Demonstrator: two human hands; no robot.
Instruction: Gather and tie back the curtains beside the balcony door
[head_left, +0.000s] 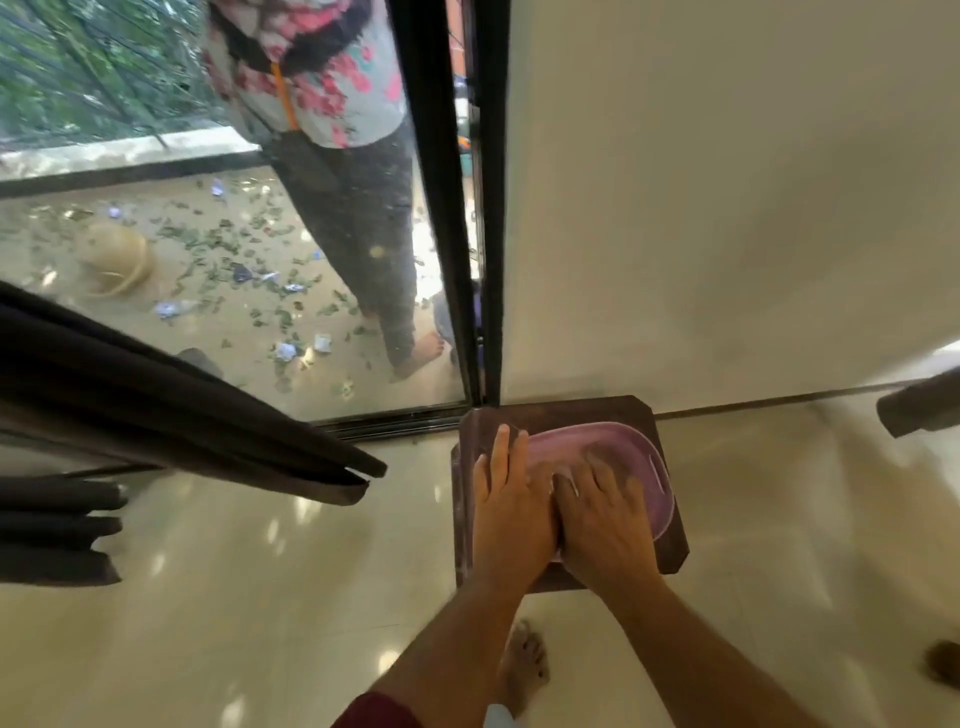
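- Curtains: we see dark brown fabric curtains (171, 400) at the left edge, well apart from both hands. The long folds run from upper left down toward the lower right, and the hem end points at the door's bottom corner.
- We count one large gathered bundle, plus three shorter stacked folds (57, 530) below it at the far left. We cannot tell whether those are one curtain or two.
- Left hand (511, 512): fingers straight and flat, palm down, resting on the left part of a pink oval plastic tray (644, 457), with the fingertips reaching past the tray rim toward the door.
- Right hand (605, 519): fingers spread and relaxed, pressing down into the tray. It grips nothing. The two hands touch side by side.
- The tray lies on a small dark brown square wooden stool (670, 545), its long axis running diagonally across the top. One tray, one stool.
- The stool's far edge sits against the wall, just beside the black balcony door frame (441, 208).
- Glossy cream floor tiles (234, 597) give open room between the curtain hem and the stool.
- Through the glass door pane (156, 234), we see the reflection of a person in a floral top, plus scattered leaves on the balcony floor outside.
- One bare foot (524, 665) stands on the floor below the stool.
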